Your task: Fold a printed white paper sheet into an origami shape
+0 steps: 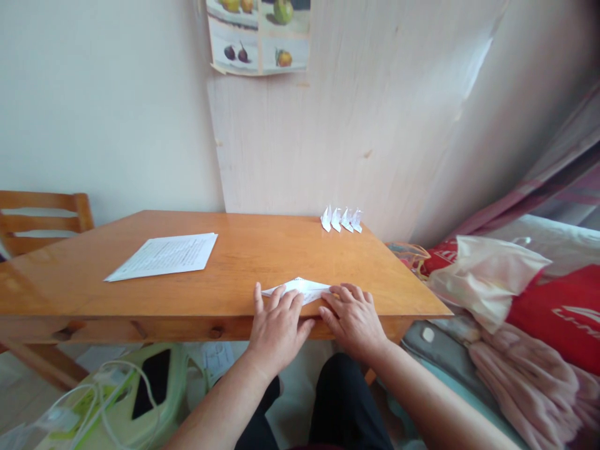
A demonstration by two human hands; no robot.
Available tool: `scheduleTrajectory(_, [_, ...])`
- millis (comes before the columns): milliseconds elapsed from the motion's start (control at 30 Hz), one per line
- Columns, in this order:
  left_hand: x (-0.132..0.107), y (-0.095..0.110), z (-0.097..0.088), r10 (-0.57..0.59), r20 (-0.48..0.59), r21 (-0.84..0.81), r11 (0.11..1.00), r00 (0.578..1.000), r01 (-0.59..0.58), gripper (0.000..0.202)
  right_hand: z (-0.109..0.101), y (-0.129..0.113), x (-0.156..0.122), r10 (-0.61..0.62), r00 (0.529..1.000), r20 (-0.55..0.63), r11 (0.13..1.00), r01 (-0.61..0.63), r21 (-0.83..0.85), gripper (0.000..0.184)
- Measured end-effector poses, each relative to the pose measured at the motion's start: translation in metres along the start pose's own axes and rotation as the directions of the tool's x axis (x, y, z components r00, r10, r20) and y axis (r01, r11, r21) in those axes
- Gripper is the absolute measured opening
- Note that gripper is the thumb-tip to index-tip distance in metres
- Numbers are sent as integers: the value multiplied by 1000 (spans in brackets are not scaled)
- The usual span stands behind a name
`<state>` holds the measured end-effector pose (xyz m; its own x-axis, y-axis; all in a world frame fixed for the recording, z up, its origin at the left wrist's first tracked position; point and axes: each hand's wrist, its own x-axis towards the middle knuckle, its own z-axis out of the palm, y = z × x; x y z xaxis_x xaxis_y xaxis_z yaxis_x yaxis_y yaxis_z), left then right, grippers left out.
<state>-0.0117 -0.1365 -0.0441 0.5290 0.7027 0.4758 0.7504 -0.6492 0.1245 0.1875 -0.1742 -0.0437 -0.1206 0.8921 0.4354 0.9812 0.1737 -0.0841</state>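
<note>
A folded sheet of white paper (302, 287), shaped like a flat, wide diamond, lies near the front edge of the wooden table (262, 250). My left hand (279, 322) rests on its left part, fingers stretched out and lying flat. At the paper's right point, my right hand (354, 312) touches it with spread fingers, palm down. The fingers cover part of the paper's lower edge. Several small folded white paper figures (341, 220) stand in a row at the table's back right corner.
A stack of printed sheets (164, 255) lies on the table's left side. A wooden chair (44, 215) stands at the far left. Below the table, a green box (180, 375) bears a black phone (152, 382) and white cables. Red bags (562, 312) and a pink cloth (520, 375) lie at right.
</note>
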Motion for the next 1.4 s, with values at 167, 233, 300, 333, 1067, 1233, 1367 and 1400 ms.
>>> scheduleTrajectory(167, [-2, 4, 2, -6, 8, 24, 1000, 1000, 6, 46, 2, 3, -3, 7, 1000, -12, 1000, -7, -5, 39])
scheduleTrajectory(233, [-4, 7, 4, -10, 22, 41, 999, 1000, 9, 49, 4, 4, -3, 7, 1000, -15, 1000, -7, -2, 40])
scheduleTrajectory(300, [-5, 9, 6, -17, 38, 58, 998, 999, 15, 54, 6, 5, -2, -5, 1000, -12, 1000, 5, 12, 39])
scheduleTrajectory(333, [-6, 10, 7, -21, 46, 64, 998, 999, 18, 57, 6, 6, -2, -15, 1000, -9, 1000, 15, 23, 38])
scheduleTrajectory(1067, [12, -2, -4, -107, 72, -6, 994, 992, 108, 41, -2, -47, -30, -22, 995, -98, 983, 39, 178, 39])
scheduleTrajectory(1233, [22, -8, 0, -162, 118, -22, 986, 980, 165, 35, -7, -55, -31, -63, 994, -94, 943, 90, 322, 38])
scheduleTrajectory(1367, [25, -10, -2, -110, 124, -27, 993, 986, 114, 28, -5, -37, -27, -32, 988, -153, 915, 91, 392, 31])
scheduleTrajectory(1400, [25, -11, -3, -91, 133, -35, 995, 987, 96, 27, -3, -30, -26, -10, 985, -171, 915, 78, 395, 28])
